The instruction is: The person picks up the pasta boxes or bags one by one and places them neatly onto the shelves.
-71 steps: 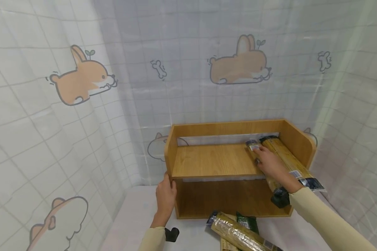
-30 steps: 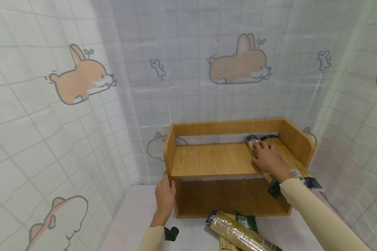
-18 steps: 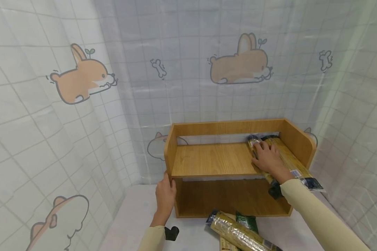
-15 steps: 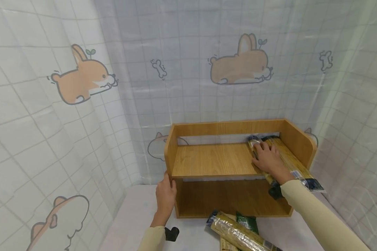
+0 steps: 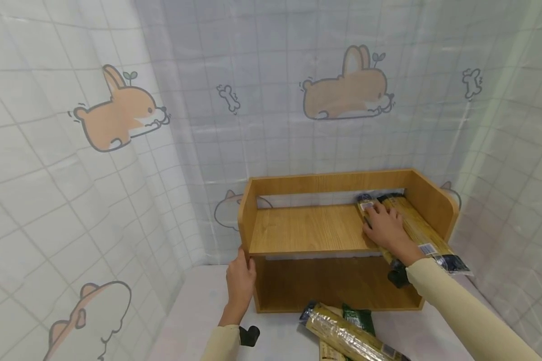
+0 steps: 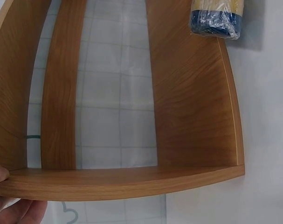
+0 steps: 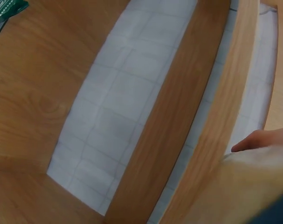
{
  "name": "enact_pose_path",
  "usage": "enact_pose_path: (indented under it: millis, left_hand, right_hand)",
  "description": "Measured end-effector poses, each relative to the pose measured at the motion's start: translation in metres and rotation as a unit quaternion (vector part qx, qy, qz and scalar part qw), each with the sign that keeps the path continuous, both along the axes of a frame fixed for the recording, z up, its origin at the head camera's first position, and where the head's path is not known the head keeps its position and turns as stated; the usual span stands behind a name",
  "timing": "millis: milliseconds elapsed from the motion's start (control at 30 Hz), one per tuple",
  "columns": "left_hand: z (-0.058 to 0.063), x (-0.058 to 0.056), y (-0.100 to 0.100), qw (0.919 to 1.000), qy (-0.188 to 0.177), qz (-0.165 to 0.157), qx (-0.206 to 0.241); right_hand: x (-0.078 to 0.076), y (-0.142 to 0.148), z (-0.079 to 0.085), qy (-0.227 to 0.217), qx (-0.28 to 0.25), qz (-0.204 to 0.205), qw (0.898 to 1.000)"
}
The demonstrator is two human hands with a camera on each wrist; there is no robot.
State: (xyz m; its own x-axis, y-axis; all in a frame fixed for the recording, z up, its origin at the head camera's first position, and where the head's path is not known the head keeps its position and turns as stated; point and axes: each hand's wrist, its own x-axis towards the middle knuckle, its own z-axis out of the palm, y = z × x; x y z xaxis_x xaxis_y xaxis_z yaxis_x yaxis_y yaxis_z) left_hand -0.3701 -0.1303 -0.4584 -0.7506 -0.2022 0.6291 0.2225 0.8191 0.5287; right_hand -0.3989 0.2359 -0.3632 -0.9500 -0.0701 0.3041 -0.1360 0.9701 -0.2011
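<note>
My left hand (image 5: 241,281) grips the left side panel of a two-tier wooden shelf (image 5: 298,230). In the left wrist view its thumb lies on one face of the panel (image 6: 118,184), the fingers on the other. On the upper tier, my right hand (image 5: 386,230) holds a long spaghetti pack (image 5: 366,201) from above, thumb along its left side. That pack fills the lower right of the right wrist view, blurred. Right beside it lies a second spaghetti pack (image 5: 415,223), its dark blue front end jutting past the shelf's front edge.
Before the shelf, a third spaghetti pack (image 5: 345,333) lies slanted on the white table (image 5: 198,301), over a beige packet (image 5: 328,351) and a green packet (image 5: 360,318). A tiled-pattern sheet with cartoon dogs (image 5: 348,95) hangs close behind the shelf and along both sides.
The held spaghetti pack has slid slightly back and right, toward its neighbour, and my right hand has settled more broadly over it. Over the last half second both hands stay nearly still.
</note>
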Motion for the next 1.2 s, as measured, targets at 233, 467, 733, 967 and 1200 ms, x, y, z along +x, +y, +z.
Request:
enact_pose_path:
  millis: [233,467,733,967,1200]
  left_hand:
    - [0.000,0.000,0.000,1.0000,0.005,0.002,-0.003]
    - [-0.002,-0.001,-0.002,0.9999,0.014,0.006,0.000]
    - [-0.002,-0.001,-0.001,0.9999,0.014,0.001,-0.003]
    - [-0.001,-0.001,-0.001,0.9998,0.021,-0.004,0.003]
    - [-0.003,-0.002,0.000,0.9999,0.013,-0.001,0.002]
  right_hand:
    - [0.006,-0.012,0.006,0.038,0.003,0.012,0.999]
    - [0.010,-0.034,0.009,0.132,0.047,0.054,0.989]
    - [0.024,-0.050,0.000,0.211,-0.006,0.097,0.973]
    - [0.039,-0.059,-0.018,0.262,0.071,0.130,0.954]
    - [0.050,-0.056,-0.059,0.311,0.130,0.253,0.907]
